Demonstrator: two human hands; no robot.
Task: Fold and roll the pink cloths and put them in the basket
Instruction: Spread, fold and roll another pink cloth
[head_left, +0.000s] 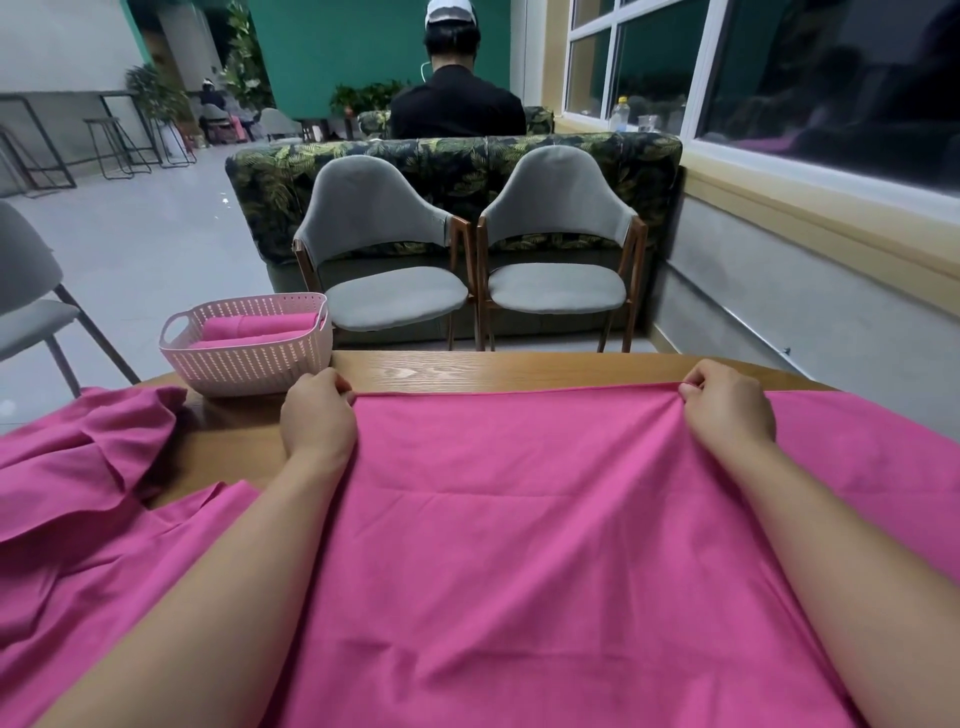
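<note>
A large pink cloth (519, 519) lies spread over the wooden table (519, 371) in front of me. My left hand (318, 415) pinches its far edge at the left corner. My right hand (727, 402) pinches the same far edge at the right, and the edge runs taut between them. More pink cloth (88, 457) lies crumpled at the left side of the table. A pale pink perforated basket (249, 358) stands at the table's far left, just beyond my left hand, with rolled pink cloths (260, 327) inside.
Two grey chairs (395, 260) stand behind the table's far edge, with a leaf-patterned sofa back behind them. A person in black sits beyond, facing away. A wall with windows runs along the right. Another grey chair (31, 301) stands at the left.
</note>
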